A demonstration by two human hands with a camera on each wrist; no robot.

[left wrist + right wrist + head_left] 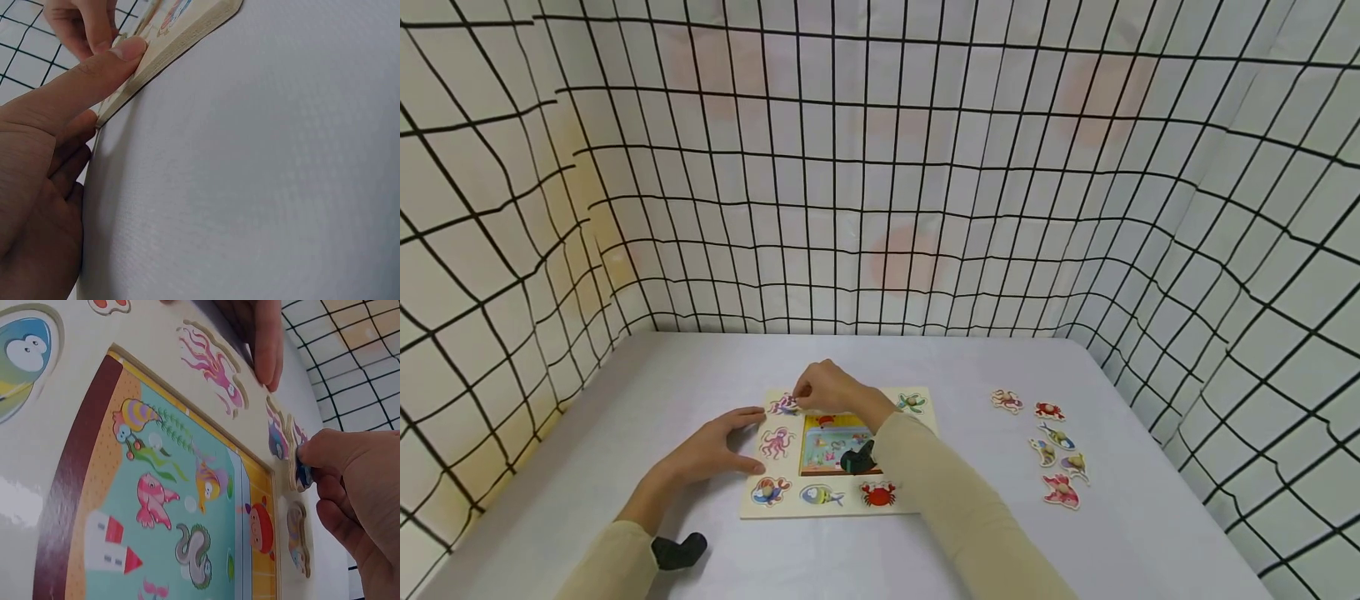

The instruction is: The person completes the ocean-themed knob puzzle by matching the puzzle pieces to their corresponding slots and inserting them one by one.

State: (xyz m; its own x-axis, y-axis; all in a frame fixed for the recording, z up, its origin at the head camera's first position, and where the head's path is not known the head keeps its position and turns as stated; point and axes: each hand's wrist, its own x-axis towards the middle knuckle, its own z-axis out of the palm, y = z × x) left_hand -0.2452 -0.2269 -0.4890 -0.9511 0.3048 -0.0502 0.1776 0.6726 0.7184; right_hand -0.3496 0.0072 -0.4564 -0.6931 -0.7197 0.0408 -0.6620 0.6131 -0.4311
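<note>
A wooden puzzle board (854,510) with sea-animal pictures lies on the table. My right hand (833,388) pinches a purple-and-blue puzzle piece (301,461) at the board's far left corner. In the right wrist view the piece stands tilted beside a matching printed recess (277,439). My left hand (709,448) rests along the board's left edge; its thumb (128,51) touches the rim, and the fingers lie against the side. Between the hands is a pink octopus picture (777,443). A hermit-crab piece (769,492) with a knob sits in the near left corner.
Loose pieces lie right of the board: an octopus (1007,400), a red crab (1049,411), a striped fish (1057,436), a pink piece (1062,492) and others. A black grid net (865,208) over white cloth surrounds the table (985,533) at the back and sides.
</note>
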